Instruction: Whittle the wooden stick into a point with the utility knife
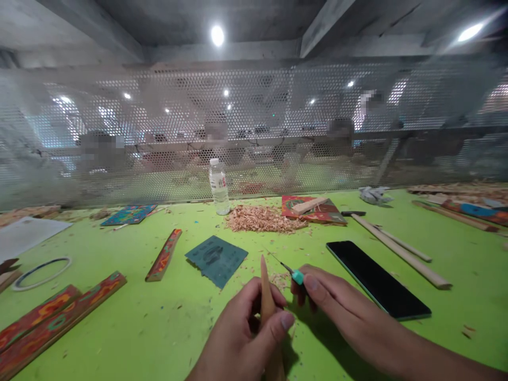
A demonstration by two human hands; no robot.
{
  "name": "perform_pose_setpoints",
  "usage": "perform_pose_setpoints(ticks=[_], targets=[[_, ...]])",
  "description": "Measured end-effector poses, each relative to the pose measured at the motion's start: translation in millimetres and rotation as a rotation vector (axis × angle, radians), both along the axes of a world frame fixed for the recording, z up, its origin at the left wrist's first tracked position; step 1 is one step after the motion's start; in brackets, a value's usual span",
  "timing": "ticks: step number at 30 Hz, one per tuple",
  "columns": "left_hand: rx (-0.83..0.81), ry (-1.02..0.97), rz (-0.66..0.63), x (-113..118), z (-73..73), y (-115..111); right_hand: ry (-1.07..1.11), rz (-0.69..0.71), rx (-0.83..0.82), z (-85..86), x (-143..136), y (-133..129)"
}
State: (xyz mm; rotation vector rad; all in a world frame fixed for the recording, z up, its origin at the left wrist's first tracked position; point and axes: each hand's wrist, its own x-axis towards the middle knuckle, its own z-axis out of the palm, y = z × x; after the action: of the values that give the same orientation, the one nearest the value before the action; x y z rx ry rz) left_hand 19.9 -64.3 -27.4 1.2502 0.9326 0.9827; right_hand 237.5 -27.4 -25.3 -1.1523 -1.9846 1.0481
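My left hand (250,330) is wrapped around a tapered wooden stick (266,296), its narrow tip pointing up and away from me. Just to the right, my right hand (329,304) grips a slim tool with a teal-and-black handle (297,276). Its thin dark shaft points up and left past the stick's tip, and the two look slightly apart; I cannot tell whether the tool's end is a blade or a file. Beyond the left hand lies a dark green sheet of sandpaper (217,259). Some pale shavings (281,279) lie on the table behind the hands.
A heap of wood shavings (264,219) and a water bottle (219,188) stand before the perforated metal screen (254,127). At right are a black phone (377,278) and a long wooden-handled tool (400,251). Painted strips (63,323) lie at left on the green table (130,328).
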Motion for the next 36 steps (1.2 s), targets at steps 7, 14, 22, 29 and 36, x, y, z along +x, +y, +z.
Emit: perform_pose_setpoints(ticks=[7,14,22,29,36], targets=[[-0.14,-0.18,0.016,8.5,-0.5,-5.9,-0.044,-0.047,0.008,4.6,-1.7,-3.0],[0.108,0.072,0.205,0.5,14.5,-6.0,-0.057,-0.094,0.025,0.9,1.1,-4.3],[0.197,0.161,0.148,-3.1,18.0,-5.7,-0.062,-0.08,0.049,-3.0,2.8,-4.1],[0.175,0.091,0.134,-2.5,15.4,-6.2,-0.049,-0.079,0.079,1.1,1.4,-4.4],[0.18,0.081,0.147,-2.3,15.1,-5.9,-0.043,-0.072,0.087,6.8,-0.6,-5.8]])
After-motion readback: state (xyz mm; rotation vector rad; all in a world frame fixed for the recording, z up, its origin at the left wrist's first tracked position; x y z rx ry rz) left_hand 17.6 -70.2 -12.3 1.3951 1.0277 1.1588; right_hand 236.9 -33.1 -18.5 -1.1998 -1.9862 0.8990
